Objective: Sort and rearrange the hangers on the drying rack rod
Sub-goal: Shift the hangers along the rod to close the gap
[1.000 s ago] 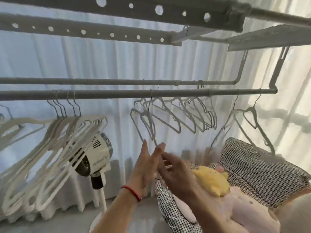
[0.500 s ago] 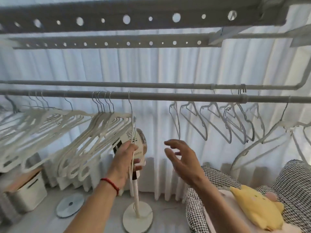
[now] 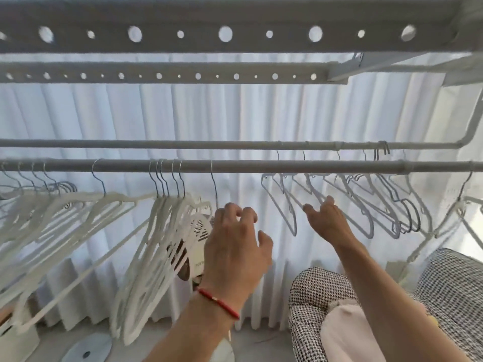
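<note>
Head view. Near rod (image 3: 261, 166) runs left to right across the whole frame, long axis level; far rod (image 3: 183, 143) lies parallel just behind and above it. Two perforated bars (image 3: 183, 35) overhead run the same way.

White flat hangers (image 3: 156, 231) hang on the near rod's left half: a spread group far left, a tight bundle of about five hooks near centre-left. Their bodies slant down and to the left, shoulders pointing toward the lower-left corner. A single hook (image 3: 213, 184) hangs alone just right of the bundle; its body is hidden behind the left hand.

Thin wire hangers (image 3: 366, 205) hang right of centre, hooks seemingly on the far rod, though the near rod crosses in front and blurs this. Their frames slant down to the right, overlapping one another. Further white hangers (image 3: 465, 212) sit at the far right edge of the near rod.

Left hand (image 3: 235, 244), red cord (image 3: 219, 303) at the wrist, is raised below the lone hook, fingers loosely curled and spread, gripping nothing I can make out. Right hand (image 3: 326, 220) reaches up to the leftmost wire hangers, fingers fairly straight, fingertips touching a slanted wire arm, not closed round it.

Behind the white bundle: a fan head (image 3: 194, 241). White curtain (image 3: 235, 113) backs everything. Houndstooth cushion (image 3: 313, 291) at lower right.
</note>
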The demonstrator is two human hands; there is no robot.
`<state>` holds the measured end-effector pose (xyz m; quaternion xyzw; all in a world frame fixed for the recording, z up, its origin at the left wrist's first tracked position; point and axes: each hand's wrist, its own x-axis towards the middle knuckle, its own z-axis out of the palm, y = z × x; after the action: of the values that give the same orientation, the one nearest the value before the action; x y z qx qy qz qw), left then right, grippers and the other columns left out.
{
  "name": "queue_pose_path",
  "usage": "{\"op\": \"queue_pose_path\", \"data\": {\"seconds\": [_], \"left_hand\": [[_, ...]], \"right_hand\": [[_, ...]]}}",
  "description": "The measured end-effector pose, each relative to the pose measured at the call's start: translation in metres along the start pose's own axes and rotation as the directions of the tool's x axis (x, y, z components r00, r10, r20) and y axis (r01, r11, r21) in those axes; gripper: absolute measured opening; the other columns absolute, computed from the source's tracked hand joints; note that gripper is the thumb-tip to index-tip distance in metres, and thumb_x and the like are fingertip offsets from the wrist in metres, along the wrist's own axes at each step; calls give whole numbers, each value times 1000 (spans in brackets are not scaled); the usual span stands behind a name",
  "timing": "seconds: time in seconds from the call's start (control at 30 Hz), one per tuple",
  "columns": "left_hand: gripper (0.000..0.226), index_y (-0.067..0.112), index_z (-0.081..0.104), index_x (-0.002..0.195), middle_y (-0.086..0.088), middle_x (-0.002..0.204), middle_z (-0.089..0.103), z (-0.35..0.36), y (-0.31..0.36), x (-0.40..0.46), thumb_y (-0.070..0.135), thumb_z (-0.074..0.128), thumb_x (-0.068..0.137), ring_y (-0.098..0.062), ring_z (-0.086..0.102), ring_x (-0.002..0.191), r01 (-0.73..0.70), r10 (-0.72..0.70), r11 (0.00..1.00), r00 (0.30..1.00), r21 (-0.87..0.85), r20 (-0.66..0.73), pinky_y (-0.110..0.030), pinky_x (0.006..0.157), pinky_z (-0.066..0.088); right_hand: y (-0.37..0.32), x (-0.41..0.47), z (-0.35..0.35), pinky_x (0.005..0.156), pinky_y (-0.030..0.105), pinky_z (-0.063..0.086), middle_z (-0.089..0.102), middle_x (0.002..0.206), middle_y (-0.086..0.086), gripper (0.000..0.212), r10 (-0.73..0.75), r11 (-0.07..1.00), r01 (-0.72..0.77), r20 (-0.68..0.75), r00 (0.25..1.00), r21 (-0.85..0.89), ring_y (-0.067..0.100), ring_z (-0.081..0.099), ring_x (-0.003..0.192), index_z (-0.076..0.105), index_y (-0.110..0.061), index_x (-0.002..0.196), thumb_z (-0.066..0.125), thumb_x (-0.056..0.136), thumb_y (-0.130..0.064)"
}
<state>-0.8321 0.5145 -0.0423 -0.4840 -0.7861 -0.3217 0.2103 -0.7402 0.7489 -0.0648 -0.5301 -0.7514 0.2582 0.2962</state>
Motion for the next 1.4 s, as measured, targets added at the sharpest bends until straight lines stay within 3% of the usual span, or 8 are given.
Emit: {"op": "queue_pose_path", "data": {"seconds": [0.13,0.37,0.53,0.7,0.8,0.97,1.13,1.4], "left_hand": [[43,18,56,133,-5,132,52,23,10,43,36,55,94,-24,47,125,36,6,994,921,-100,389,-39,102,46],[50,22,57,135,-5,138,56,65,8,82,43,57,89,-28,50,128,32,-68,997,764,67,642,-43,104,46],[49,22,61,130,-5,130,63,77,5,94,46,61,87,-28,58,118,103,-160,987,728,125,667,-42,99,51],[50,19,58,132,-6,127,65,83,11,104,45,60,89,-27,61,112,149,-211,977,749,150,628,-38,92,52],[46,18,60,130,-4,126,65,79,15,106,47,58,94,-24,60,105,181,-194,979,724,89,662,-32,81,45],[35,27,67,130,1,128,63,68,19,102,32,58,96,-19,53,100,154,-157,986,690,69,707,-29,80,45],[34,27,68,127,1,124,62,63,20,100,34,59,95,-18,56,94,193,-158,981,726,22,669,-28,76,50],[29,27,69,120,4,114,64,58,13,100,33,60,93,-15,56,92,215,-181,976,751,24,635,-26,71,42]], "right_hand": [[-7,6,13,105,46,47,51,147,22,70,102,989,-106,48,994,105,41,52,129,40,-2,147,51,98,-50],[-5,18,21,76,49,64,51,130,26,86,146,726,-415,467,872,548,43,68,103,44,-15,144,77,79,-61],[-14,22,24,84,46,61,55,120,34,99,53,554,-576,666,744,601,43,73,98,28,-24,153,84,77,-54],[-20,30,40,95,49,58,68,112,29,87,6,599,-587,730,683,544,37,76,99,36,-22,133,82,73,-64],[-25,32,45,91,50,60,68,93,21,64,-14,583,-586,728,685,563,36,75,103,51,-11,114,79,80,-58],[-25,38,45,60,39,60,74,70,19,61,-16,593,-576,724,690,562,30,72,60,53,0,120,78,86,-43],[-24,38,41,68,43,64,70,104,27,55,-1,563,-563,682,731,604,34,72,73,51,-2,103,83,81,-40],[-33,58,21,69,40,65,60,98,22,68,23,666,-467,610,792,582,29,70,50,48,-1,123,83,82,-42]]}}
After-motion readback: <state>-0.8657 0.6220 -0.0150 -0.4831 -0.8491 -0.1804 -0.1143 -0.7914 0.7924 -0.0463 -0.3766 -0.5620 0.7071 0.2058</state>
